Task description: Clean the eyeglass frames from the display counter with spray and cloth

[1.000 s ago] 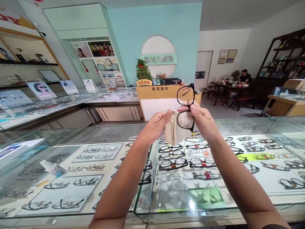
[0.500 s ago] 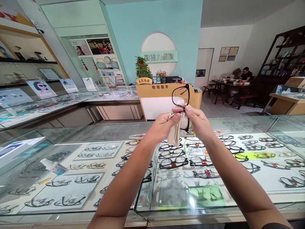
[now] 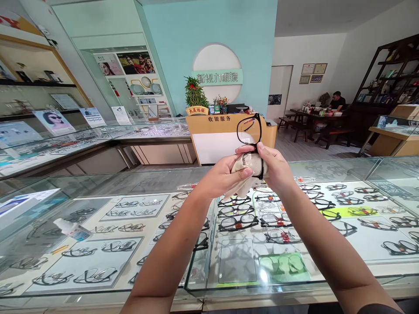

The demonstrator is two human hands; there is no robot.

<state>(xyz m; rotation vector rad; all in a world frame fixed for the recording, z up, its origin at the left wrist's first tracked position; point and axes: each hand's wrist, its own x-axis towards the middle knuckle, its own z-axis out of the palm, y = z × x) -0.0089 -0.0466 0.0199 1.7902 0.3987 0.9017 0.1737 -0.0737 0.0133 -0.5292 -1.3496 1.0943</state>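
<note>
Black-framed eyeglasses (image 3: 261,131) are held upright on end above the glass counter, one lens on top and the other below. My right hand (image 3: 276,165) pinches them near the bridge, thumb and fingers closed. A beige cleaning cloth (image 3: 241,185) is gripped in my left hand (image 3: 225,174), which presses it against the lower lens with the thumb in front. The cloth covers part of that lens and hangs down beneath the hand. Behind the cloth, some of my left fingers are hidden.
The glass display counter (image 3: 203,285) holds rows of eyeglasses (image 3: 238,222). On its left lies a white spray bottle (image 3: 72,230), near a white box (image 3: 26,209). A cashier desk (image 3: 212,144) stands beyond. At the back right, a person (image 3: 338,102) sits at a dark table (image 3: 314,114).
My left thumb and the cloth have shifted down and right over the lower lens, and the cloth is spread wider. The eyeglasses are tilted slightly differently, still in my right hand.
</note>
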